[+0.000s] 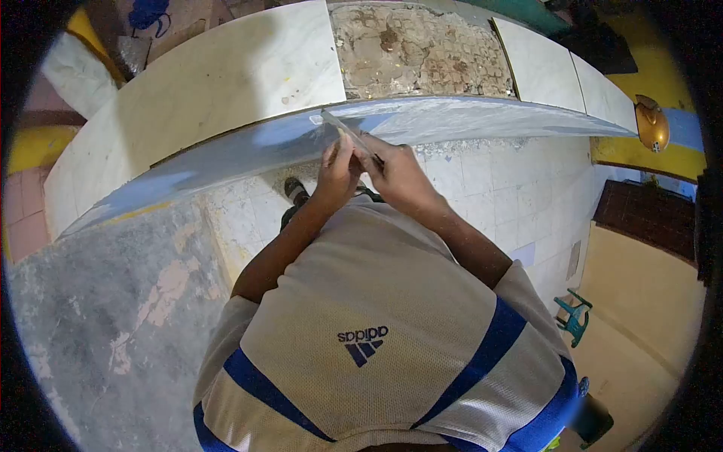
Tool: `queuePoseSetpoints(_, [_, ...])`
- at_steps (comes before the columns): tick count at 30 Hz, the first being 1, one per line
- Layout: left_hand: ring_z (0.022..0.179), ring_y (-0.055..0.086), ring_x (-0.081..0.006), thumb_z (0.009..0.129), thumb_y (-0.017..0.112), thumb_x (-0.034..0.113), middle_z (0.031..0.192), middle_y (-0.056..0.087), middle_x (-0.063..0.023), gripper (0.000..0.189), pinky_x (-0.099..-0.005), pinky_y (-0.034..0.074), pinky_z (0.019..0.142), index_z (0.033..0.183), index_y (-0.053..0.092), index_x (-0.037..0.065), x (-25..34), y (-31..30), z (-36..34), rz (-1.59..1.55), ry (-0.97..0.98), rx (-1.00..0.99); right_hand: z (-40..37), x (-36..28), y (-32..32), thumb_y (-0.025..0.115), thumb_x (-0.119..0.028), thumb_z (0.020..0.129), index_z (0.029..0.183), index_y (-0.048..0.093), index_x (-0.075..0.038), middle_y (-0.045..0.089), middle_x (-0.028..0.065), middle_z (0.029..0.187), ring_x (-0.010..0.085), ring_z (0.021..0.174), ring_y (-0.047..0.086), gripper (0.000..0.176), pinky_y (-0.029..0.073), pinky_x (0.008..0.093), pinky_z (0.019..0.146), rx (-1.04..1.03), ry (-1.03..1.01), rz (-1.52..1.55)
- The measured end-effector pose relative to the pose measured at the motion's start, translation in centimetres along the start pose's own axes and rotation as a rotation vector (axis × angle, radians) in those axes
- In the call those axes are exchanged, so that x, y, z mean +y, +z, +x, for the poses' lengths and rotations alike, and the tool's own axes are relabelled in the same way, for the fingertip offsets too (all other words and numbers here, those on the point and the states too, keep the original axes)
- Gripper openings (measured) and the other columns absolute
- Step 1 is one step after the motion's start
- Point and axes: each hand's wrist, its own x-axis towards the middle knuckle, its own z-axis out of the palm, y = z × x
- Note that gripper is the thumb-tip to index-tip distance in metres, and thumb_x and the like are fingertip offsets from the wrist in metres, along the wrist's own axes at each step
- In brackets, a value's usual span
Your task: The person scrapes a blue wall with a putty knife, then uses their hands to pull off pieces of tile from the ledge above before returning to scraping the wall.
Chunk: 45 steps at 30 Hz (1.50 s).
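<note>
A thin, flat metal tool (340,120) points up and left from between my hands, its tip close to the edge of the white marbled slabs (218,71). My right hand (401,179) is wrapped round its lower end. The fingers of my left hand (339,172) are pinched at the tool's side, touching it. Both hands are together in front of my chest, beside the blue-and-white painted wall face (279,143). Right of the large slab, a rough patch of bare mortar (422,56) shows on the ledge top.
More white slabs (538,64) lie right of the mortar patch. An orange-gold rounded object (651,124) sits at the ledge's right end. Below are pale floor tiles (482,177) and grey concrete (113,301). A green plastic chair (574,320) stands at the right. My shod foot (295,188) shows below.
</note>
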Motion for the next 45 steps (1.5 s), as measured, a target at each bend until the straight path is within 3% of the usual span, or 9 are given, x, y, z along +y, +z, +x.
queuePoseSetpoints(8, [0.077,0.060,-0.0128,0.106,0.040,0.031,0.081,0.059,-0.0021,0.032,-0.0294,0.049,0.072,0.089,0.056,0.008,-0.4,0.6,0.7,0.034,0.083,0.026,0.1,0.6,0.8,0.054,-0.007,0.096,0.127,0.059,-0.003,0.067,0.0258,0.099,0.0388,0.093,0.068,0.032,0.052,0.0398,0.078,0.126,-0.048,0.017])
queuePoseSetpoints(13, [0.085,0.060,-0.0158,0.106,0.040,0.032,0.092,0.060,-0.0047,0.029,-0.0309,0.049,0.075,0.103,0.054,0.006,-2.7,-0.8,0.4,-0.390,-0.010,-0.073,0.3,0.0,-0.1,0.056,-0.005,0.090,0.131,0.057,-0.011,0.066,0.0262,0.096,0.0438,0.090,0.065,0.042,0.052,0.0460,0.078,0.072,-0.121,0.004])
queuePoseSetpoints(15, [0.086,0.059,-0.0194,0.106,0.037,0.038,0.103,0.059,-0.0060,0.037,-0.0314,0.048,0.076,0.115,0.052,0.006,-4.2,-2.2,0.6,0.170,0.148,0.122,1.3,0.3,0.4,0.054,-0.011,0.090,0.124,0.061,-0.008,0.067,0.0251,0.090,0.0439,0.084,0.065,0.035,0.052,0.0480,0.072,-0.009,-0.150,-0.026])
queuePoseSetpoints(17, [0.085,0.059,-0.0208,0.105,0.037,0.043,0.106,0.058,-0.0064,0.043,-0.0314,0.047,0.075,0.118,0.051,0.005,0.2,0.7,-0.5,-0.347,-0.019,0.207,2.3,-0.2,1.0,0.052,-0.014,0.091,0.120,0.064,-0.007,0.067,0.0248,0.087,0.0439,0.082,0.066,0.031,0.052,0.0487,0.070,-0.065,-0.233,-0.030])
queuePoseSetpoints(22, [0.082,0.058,-0.0158,0.105,0.036,0.040,0.093,0.060,-0.0057,0.041,-0.0310,0.048,0.074,0.106,0.057,0.004,0.0,1.0,-3.1,0.141,0.025,0.277,-1.4,0.9,-0.1,0.051,-0.025,0.096,0.148,0.032,-0.014,0.059,0.0308,0.119,0.0474,0.109,0.058,0.056,0.047,0.0517,0.092,-0.268,-0.087,-0.043])
queuePoseSetpoints(28, [0.073,0.054,-0.0087,0.102,0.051,0.031,0.077,0.053,-0.0004,0.034,-0.0273,0.047,0.067,0.083,0.059,0.004,-3.0,3.4,-2.7,0.302,0.262,0.477,-5.7,6.0,-3.8,0.051,-0.030,0.100,0.150,0.031,-0.015,0.048,0.0224,0.141,0.0421,0.127,0.049,0.056,0.041,0.0477,0.104,-0.327,0.046,0.104])
queuePoseSetpoints(34, [0.071,0.055,-0.0082,0.102,0.054,0.030,0.075,0.053,0.0014,0.031,-0.0270,0.050,0.068,0.084,0.061,0.006,-3.1,4.7,-1.2,0.118,0.266,0.595,-9.1,7.6,-7.4,0.057,-0.026,0.098,0.141,0.048,-0.016,0.064,0.0209,0.123,0.0320,0.109,0.066,0.045,0.050,0.0384,0.089,-0.197,0.033,0.080])
queuePoseSetpoints(38, [0.080,0.061,-0.0173,0.102,0.049,0.039,0.082,0.060,-0.0046,0.036,-0.0345,0.051,0.078,0.100,0.060,0.005,-5.8,3.2,-0.1,-0.212,0.318,0.617,-9.7,7.9,-9.0,0.061,-0.016,0.096,0.135,0.055,-0.014,0.066,0.0118,0.094,0.0135,0.068,0.054,0.040,0.047,0.0288,0.067,-0.274,0.099,0.140])
queuePoseSetpoints(45, [0.079,0.060,-0.0265,0.101,0.047,0.047,0.082,0.059,-0.0087,0.045,-0.0439,0.049,0.085,0.119,0.047,0.006,-2.9,10.0,-1.1,-0.412,0.278,0.374,-7.4,5.2,-7.9,0.058,-0.012,0.097,0.137,0.049,-0.008,0.066,0.0156,0.095,0.0168,0.069,0.059,0.042,0.048,0.0314,0.069,-0.248,-0.088,0.166])
